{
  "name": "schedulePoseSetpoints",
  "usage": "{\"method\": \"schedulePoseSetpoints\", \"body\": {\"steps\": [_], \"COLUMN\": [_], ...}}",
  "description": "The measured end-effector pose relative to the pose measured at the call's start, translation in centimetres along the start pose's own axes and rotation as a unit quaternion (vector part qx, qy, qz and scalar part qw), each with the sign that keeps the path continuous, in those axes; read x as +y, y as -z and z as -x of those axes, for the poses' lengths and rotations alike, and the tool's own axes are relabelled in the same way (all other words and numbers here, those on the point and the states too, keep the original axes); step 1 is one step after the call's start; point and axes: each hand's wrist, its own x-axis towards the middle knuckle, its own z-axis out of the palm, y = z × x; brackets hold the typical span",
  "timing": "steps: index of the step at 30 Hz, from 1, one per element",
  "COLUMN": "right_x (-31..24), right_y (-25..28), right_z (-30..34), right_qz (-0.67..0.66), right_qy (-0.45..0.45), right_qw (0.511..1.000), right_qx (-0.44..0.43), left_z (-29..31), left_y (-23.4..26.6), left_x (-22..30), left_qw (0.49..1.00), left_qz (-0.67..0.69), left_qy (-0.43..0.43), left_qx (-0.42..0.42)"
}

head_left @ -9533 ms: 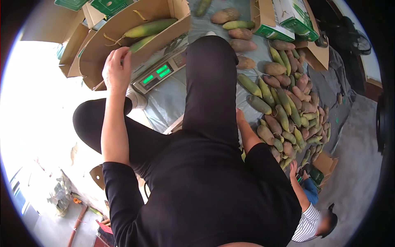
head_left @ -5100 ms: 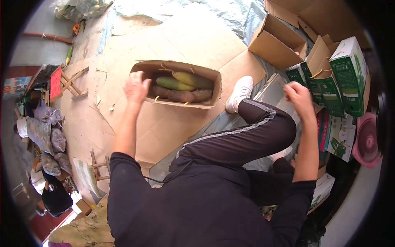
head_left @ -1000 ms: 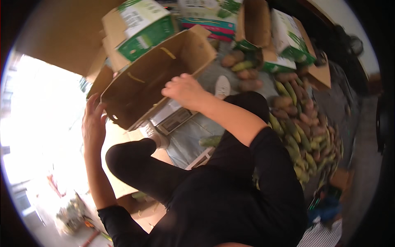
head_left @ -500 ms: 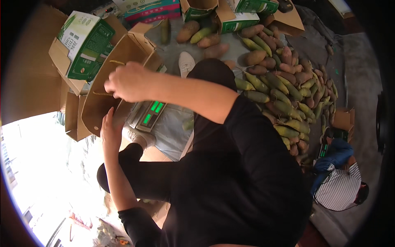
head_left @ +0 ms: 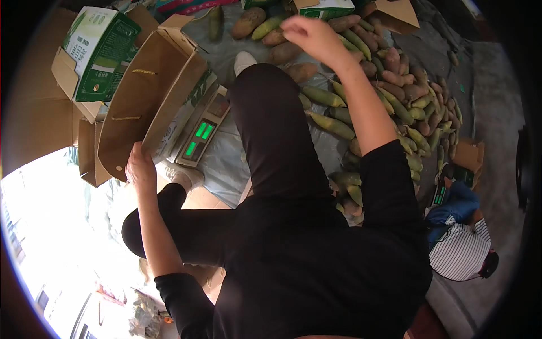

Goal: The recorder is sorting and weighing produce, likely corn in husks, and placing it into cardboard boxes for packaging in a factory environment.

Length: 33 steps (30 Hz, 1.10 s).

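An open cardboard box (head_left: 164, 85) with yellow cord handles on its inner wall stands tilted on a digital scale (head_left: 199, 135) with a lit green display. The fingers of my left hand (head_left: 140, 169) are closed on the box's near corner. My right hand (head_left: 316, 38) is over the far end of the vegetable pile, fingers loosely bent and apart, with nothing visible in them. Close by it are a long green radish (head_left: 268, 26) and a reddish-brown root (head_left: 248, 22). Whether the hand touches any of them I cannot tell.
A large pile of green radishes (head_left: 333, 125) and reddish-brown roots spreads to my right on grey sheeting. Another green and white box (head_left: 101, 53) stands at the far left. More cartons (head_left: 327, 8) are at the back. A person in a striped shirt (head_left: 460, 254) sits at far right.
My right hand has left the inside of the box and swung right to the pile. My left hand has closed on the box's near edge. The view has shifted a little.
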Motion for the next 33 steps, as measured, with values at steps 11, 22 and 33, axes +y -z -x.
{"method": "schedulePoseSetpoints", "body": {"steps": [11,22,33], "right_x": [26.6,21.9,27.0], "right_y": [-10.1,-15.1,-16.0], "right_z": [20.5,19.3,23.2], "right_qz": [0.285,0.37,0.368], "right_qy": [-0.24,-0.268,-0.135], "right_qw": [0.911,0.804,0.87], "right_qx": [-0.175,-0.381,-0.298], "left_z": [-0.5,0.4,0.5], "left_y": [-0.2,0.5,0.0], "left_x": [0.9,0.6,0.6], "left_qw": [0.998,0.998,0.997], "left_qz": [-0.013,-0.008,0.012], "left_qy": [0.05,0.059,0.059], "left_qx": [-0.019,0.029,0.043]}}
